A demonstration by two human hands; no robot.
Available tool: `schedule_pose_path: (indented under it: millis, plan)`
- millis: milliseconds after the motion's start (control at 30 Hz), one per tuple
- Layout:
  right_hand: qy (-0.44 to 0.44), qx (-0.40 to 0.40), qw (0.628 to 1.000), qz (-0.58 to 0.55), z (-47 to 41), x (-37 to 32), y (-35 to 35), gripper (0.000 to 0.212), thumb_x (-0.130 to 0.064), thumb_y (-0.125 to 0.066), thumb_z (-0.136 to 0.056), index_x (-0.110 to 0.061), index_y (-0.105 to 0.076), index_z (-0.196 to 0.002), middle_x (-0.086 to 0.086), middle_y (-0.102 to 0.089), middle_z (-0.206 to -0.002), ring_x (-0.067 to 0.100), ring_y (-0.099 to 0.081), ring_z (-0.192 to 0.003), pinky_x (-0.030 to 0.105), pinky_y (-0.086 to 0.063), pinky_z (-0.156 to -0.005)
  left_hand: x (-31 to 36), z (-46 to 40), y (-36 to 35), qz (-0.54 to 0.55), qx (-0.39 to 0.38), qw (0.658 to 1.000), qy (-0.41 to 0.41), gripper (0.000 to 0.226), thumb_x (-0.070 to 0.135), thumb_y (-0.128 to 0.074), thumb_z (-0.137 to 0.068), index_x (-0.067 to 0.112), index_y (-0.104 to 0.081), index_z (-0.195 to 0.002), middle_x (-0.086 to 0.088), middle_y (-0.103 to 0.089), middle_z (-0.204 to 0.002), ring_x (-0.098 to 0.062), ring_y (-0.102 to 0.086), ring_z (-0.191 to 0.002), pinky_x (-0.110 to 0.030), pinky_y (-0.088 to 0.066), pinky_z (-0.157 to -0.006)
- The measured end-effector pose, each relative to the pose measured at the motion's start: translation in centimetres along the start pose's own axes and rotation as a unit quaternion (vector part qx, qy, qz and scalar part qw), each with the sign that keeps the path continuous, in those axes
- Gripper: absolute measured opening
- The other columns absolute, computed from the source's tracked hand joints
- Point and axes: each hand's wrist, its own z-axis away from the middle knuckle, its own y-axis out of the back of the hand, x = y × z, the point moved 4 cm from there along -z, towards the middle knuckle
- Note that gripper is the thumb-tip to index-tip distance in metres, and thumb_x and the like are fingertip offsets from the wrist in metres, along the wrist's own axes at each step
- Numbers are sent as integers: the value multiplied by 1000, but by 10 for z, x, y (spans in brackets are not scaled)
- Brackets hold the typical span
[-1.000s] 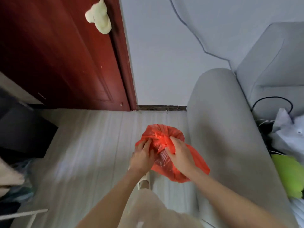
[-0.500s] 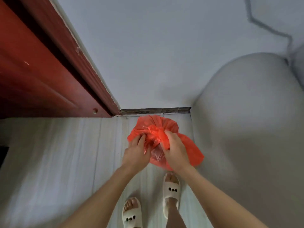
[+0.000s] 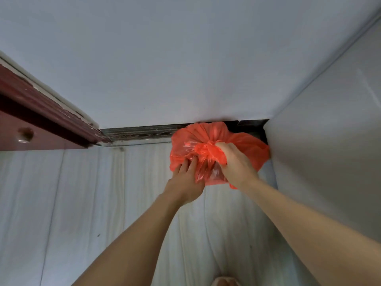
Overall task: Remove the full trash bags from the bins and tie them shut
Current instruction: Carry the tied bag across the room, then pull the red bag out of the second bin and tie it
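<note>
We are tying: our right hand [image 3: 235,162] grips the bag [image 3: 208,141] neck, left hand [image 3: 185,182] pinches below; next, cinch the knot.

A home room: pale plank floor [image 3: 61,203], plain wall [image 3: 185,58] with skirting [image 3: 140,132] at 12 o'clock, red wooden door [image 3: 31,120] at 9 o'clock.
</note>
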Motion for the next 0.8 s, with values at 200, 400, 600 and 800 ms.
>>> schedule_pose_path:
  millis: [200, 400, 600, 800]
  plan:
    - [-39, -46, 985, 164, -4, 0, 8, 63, -40, -56, -84, -30, -26, -138, 3, -29, -142, 25, -26, -132, 46, -28, -104, -1, 6, 16, -11, -32, 999, 17, 67, 30, -46, -87, 28, -11, -144, -4, -18, -154, -31, -23, -138, -51, -29, -109]
    - [-97, -70, 986, 117, 51, -51, 71, 66, -36, -45, -90, -21, -12, -145, 4, -27, -150, 24, -22, -138, 43, -20, -112, 36, 90, 81, -57, -3, 997, 52, 56, 27, -43, -90, 23, -20, -141, -6, -29, -147, -25, -26, -136, -44, -33, -107]
    - [-150, -87, 985, 25, 173, -127, 148, 35, -20, -38, -93, -16, -46, -127, 4, -52, -132, 24, -45, -122, 35, -37, -100, 130, 207, 139, -98, -8, 995, -7, 52, 27, -41, -91, 19, -25, -140, -6, -30, -147, -25, -28, -134, -43, -33, -106]
    - [-210, -56, 975, -45, 336, -203, 230, 29, -15, -36, -90, -7, -55, -110, 13, -60, -117, 32, -53, -110, 40, -45, -92, 224, 362, 185, -139, -17, 982, -126, 46, 24, -44, -91, 17, -36, -136, -8, -37, -142, -28, -34, -129, -45, -34, -102]
